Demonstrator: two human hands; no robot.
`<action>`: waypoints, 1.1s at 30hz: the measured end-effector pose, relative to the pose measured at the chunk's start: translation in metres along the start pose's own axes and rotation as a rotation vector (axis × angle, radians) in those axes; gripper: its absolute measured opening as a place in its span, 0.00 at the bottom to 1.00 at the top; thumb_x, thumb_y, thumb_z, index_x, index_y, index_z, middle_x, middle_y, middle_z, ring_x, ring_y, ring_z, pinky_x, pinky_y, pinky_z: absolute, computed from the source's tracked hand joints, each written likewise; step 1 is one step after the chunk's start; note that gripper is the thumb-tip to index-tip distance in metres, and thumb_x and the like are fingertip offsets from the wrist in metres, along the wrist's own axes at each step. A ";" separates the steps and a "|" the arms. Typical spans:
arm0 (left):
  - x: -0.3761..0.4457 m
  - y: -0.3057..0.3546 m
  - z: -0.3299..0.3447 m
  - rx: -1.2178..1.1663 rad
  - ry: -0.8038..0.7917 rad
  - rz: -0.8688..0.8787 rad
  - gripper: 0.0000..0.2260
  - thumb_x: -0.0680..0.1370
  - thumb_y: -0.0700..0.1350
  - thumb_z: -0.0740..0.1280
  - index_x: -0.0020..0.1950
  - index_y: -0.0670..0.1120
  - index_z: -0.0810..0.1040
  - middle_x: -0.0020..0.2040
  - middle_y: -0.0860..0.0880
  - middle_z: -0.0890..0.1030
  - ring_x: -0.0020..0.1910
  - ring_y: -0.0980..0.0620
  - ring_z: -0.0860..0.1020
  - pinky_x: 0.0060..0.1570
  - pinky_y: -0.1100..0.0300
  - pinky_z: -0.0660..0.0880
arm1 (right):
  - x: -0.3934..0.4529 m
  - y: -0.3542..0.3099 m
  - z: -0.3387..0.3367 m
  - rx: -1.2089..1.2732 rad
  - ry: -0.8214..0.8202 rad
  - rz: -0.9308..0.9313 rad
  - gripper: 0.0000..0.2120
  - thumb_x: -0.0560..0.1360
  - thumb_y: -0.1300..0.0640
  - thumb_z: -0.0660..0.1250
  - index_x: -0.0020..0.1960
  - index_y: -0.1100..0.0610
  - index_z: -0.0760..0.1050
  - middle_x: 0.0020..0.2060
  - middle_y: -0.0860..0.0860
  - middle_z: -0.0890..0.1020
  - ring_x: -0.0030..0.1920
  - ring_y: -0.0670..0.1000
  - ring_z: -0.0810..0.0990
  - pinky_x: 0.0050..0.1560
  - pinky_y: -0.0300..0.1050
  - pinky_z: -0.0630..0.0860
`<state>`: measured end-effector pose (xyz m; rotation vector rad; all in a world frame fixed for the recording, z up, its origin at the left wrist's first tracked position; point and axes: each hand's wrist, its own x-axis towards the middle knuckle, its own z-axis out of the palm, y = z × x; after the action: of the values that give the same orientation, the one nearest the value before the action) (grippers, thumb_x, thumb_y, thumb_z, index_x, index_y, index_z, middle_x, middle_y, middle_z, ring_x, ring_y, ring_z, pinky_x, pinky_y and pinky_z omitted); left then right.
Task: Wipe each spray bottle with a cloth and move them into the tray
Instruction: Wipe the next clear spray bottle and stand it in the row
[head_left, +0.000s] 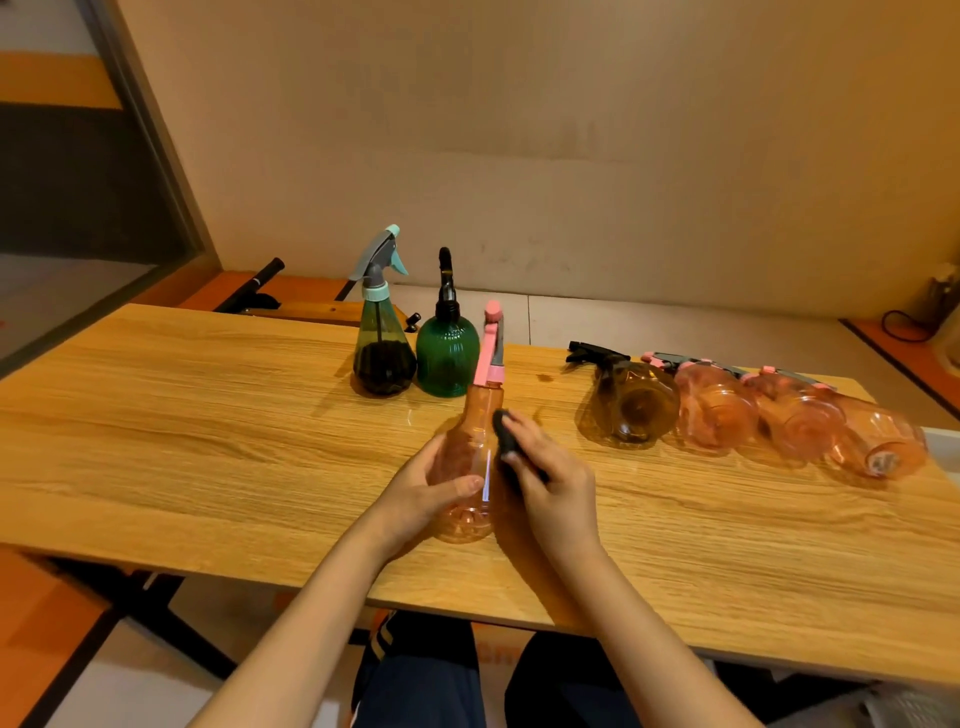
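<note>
Left hand (441, 488) grips pink bottle (475, 457); right hand (550, 467) fingers pinch dark cloth (506, 431). Rotate bottle, wipe neck to base.

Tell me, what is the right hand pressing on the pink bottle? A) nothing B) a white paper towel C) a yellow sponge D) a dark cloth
D: the right hand grips a dark cloth against the pink bottle, which the left hand holds.
</note>
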<state>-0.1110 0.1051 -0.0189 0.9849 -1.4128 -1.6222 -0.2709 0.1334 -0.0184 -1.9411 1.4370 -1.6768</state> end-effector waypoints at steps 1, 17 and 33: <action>-0.001 0.001 0.001 0.018 -0.004 0.000 0.29 0.61 0.50 0.75 0.61 0.50 0.74 0.50 0.55 0.83 0.50 0.58 0.81 0.45 0.64 0.76 | 0.009 -0.003 0.001 0.012 0.014 0.013 0.22 0.71 0.68 0.66 0.64 0.56 0.71 0.59 0.40 0.73 0.63 0.32 0.68 0.63 0.28 0.64; -0.003 0.001 0.006 0.001 0.157 -0.048 0.15 0.76 0.37 0.67 0.61 0.46 0.73 0.51 0.50 0.81 0.49 0.55 0.81 0.45 0.64 0.78 | -0.020 0.005 -0.006 0.044 -0.101 0.094 0.22 0.71 0.67 0.66 0.63 0.54 0.72 0.59 0.36 0.73 0.63 0.35 0.70 0.63 0.30 0.66; -0.001 -0.008 0.021 0.105 0.605 -0.131 0.51 0.57 0.77 0.68 0.72 0.50 0.62 0.62 0.48 0.77 0.59 0.46 0.77 0.59 0.44 0.75 | -0.029 0.005 -0.010 0.119 -0.105 0.225 0.24 0.72 0.68 0.67 0.61 0.46 0.72 0.57 0.35 0.74 0.61 0.33 0.70 0.61 0.29 0.66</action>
<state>-0.1297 0.1151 -0.0248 1.5003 -1.0349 -1.1916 -0.2786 0.1567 -0.0369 -1.7077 1.4219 -1.5018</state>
